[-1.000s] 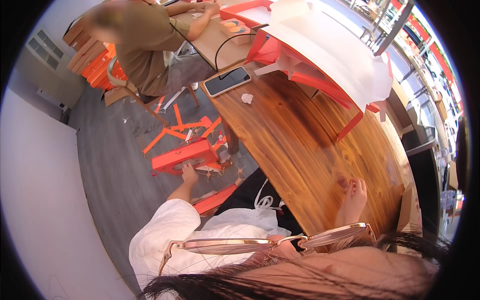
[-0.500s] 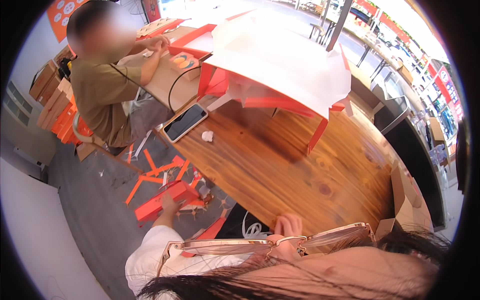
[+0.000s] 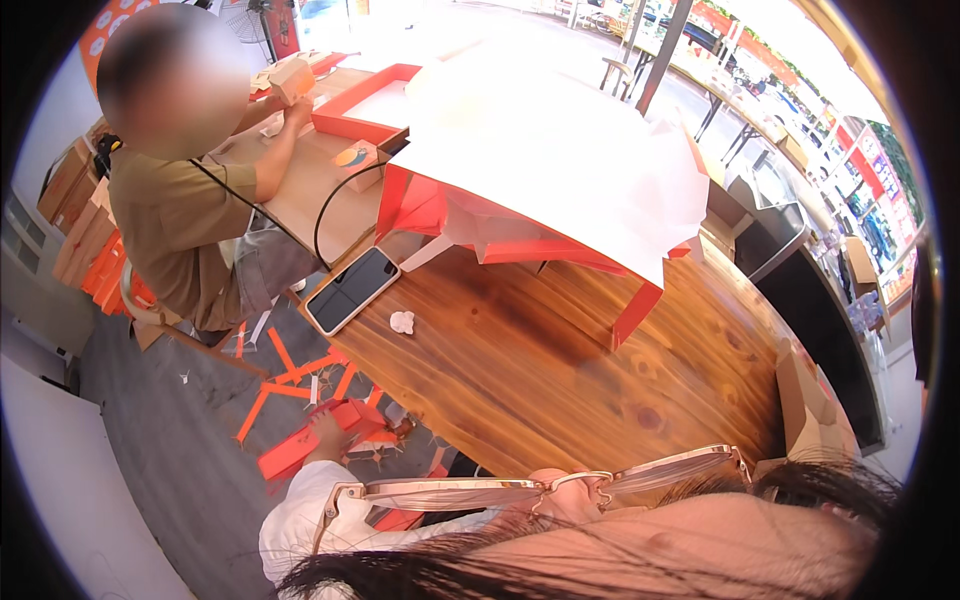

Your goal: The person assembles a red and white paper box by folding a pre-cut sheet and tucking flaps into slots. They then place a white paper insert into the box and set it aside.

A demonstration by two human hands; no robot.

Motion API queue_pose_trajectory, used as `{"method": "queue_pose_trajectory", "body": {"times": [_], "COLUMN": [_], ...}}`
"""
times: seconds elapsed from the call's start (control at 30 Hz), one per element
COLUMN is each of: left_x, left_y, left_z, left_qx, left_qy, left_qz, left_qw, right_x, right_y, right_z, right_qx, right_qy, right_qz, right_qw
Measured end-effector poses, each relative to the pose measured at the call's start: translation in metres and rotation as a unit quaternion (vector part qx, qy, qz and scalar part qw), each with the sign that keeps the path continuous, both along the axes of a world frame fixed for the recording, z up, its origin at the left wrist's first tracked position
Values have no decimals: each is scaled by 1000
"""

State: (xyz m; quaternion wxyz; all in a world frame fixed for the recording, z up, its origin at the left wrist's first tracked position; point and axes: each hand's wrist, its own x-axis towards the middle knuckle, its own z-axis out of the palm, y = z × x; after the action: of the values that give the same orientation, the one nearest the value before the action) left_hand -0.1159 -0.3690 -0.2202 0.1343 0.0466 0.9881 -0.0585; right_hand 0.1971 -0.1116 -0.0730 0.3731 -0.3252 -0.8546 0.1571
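Low at the left, beside the table, my left hand (image 3: 326, 436) is closed on a long red cardboard box (image 3: 290, 452). The box is held tilted over the floor. A small part of my right hand (image 3: 548, 474) shows at the table's near edge; its fingers are hidden behind the glasses frame (image 3: 450, 488). On the wooden table (image 3: 520, 360) lie a phone (image 3: 352, 290) with a dark screen and a crumpled white scrap (image 3: 402, 322). A large red box with white lining (image 3: 560, 140) stands at the far side of the table.
Across to the left sits a person (image 3: 175, 230), holding a small brown box (image 3: 292, 80). Another small box (image 3: 358, 160) and a red tray (image 3: 360, 115) are near them. Orange-red strips (image 3: 285, 375) litter the floor. Brown cardboard (image 3: 805, 405) stands at the table's right edge.
My view has shifted slightly. My right hand has drawn back from the table edge, mostly out of sight. The person across has raised a small brown box. My left hand still grips the red box.
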Motion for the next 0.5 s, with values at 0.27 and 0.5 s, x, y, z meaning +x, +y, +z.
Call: {"method": "queue_pose_trajectory", "body": {"times": [0.27, 0.5], "left_x": [-5, -6], "left_y": [9, 14], "left_z": [-11, -14], "left_qx": [9, 15], "left_qy": [-12, -18], "left_qz": [-4, -2], "left_qw": [1000, 1000], "right_x": [-32, -48], "right_y": [18, 21], "right_z": [17, 18], "right_qx": [81, 86], "right_qy": [-30, -43], "right_qz": [16, 17], "right_qw": [996, 995]}}
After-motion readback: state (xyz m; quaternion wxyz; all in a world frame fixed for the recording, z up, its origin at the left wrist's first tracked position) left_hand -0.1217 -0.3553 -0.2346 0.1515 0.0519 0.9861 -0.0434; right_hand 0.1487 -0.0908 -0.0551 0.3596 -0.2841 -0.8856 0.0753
